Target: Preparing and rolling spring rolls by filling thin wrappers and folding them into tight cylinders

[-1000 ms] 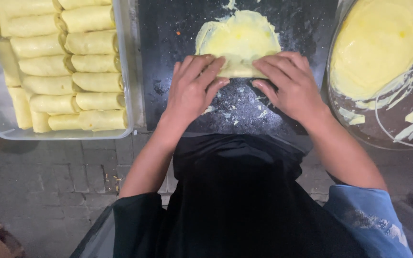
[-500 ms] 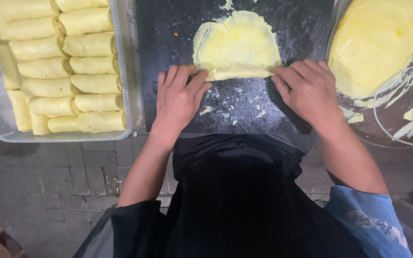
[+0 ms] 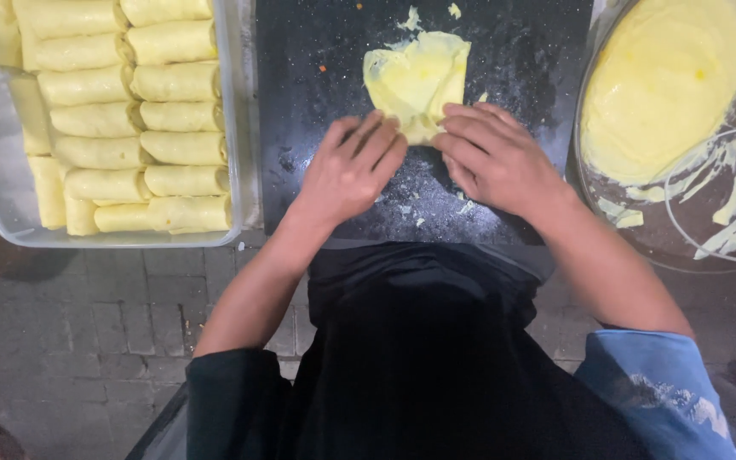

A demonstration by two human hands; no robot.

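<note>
A thin pale-yellow wrapper point(image 3: 417, 78) lies on a dark board point(image 3: 300, 102), its two sides folded in toward the middle. My left hand point(image 3: 353, 166) rests fingers-forward on the near left edge of the wrapper. My right hand point(image 3: 491, 155) presses on its near right edge, fingertips meeting the left hand's. Both hands lie flat on the wrapper, gripping nothing else.
A clear tray point(image 3: 240, 128) at the left holds several finished yellow rolls point(image 3: 112, 119) in rows. A large bowl point(image 3: 594, 179) of yellow batter point(image 3: 666, 81) sits at the right. Small scraps dot the board. Grey paving point(image 3: 87, 341) lies below.
The wrapper's sides have been folded inward, making it narrower. Both hands have moved from its outer edges back to the middle of its near end.
</note>
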